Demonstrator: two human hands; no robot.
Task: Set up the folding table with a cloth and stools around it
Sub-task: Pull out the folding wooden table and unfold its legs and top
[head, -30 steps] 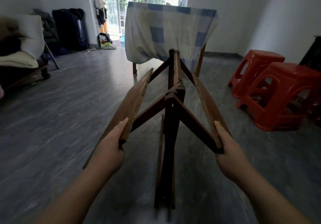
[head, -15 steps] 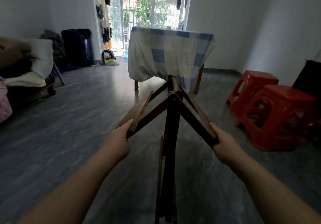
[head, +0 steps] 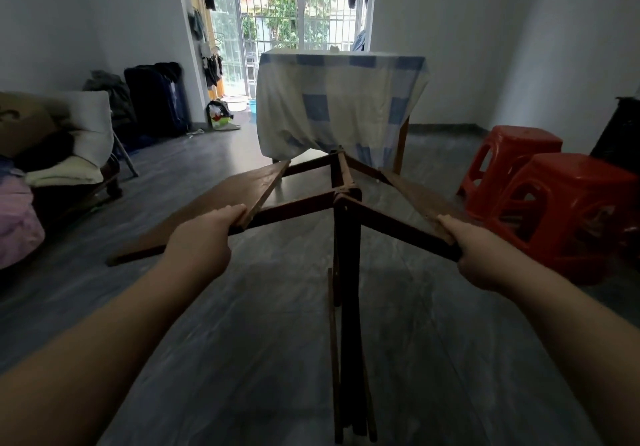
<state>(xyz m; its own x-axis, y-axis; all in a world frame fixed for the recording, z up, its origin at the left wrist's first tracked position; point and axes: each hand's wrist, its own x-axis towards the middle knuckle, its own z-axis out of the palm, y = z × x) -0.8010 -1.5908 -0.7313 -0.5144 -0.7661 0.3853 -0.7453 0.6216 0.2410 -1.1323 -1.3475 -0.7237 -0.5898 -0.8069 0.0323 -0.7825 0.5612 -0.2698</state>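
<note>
From the head view we see no brand, label or writing that we can read anywhere in the room. Our left hand (head: 201,237) grips the near corner of the left wooden leaf (head: 214,210) of the folding table (head: 346,237), fingers curled over its edge; our right hand (head: 474,255) holds the near end of the right leaf (head: 415,196) in the same way. Between the two grips the dark, flat-planed leaves spread outward from a narrow upright frame (head: 348,341) of slim wooden slats that stands on the grey, marbled floor (head: 277,341), straight ahead of us. Beyond the grips, farther off, a second table wears a draped cream cloth (head: 332,106) with pale blue checks, soft and creased. Just outside the right grip stand two glossy red plastic stools (head: 568,210), moulded with cut-out sides, side by side. Well outside the left grip lies folded bedding (head: 62,172).
</note>
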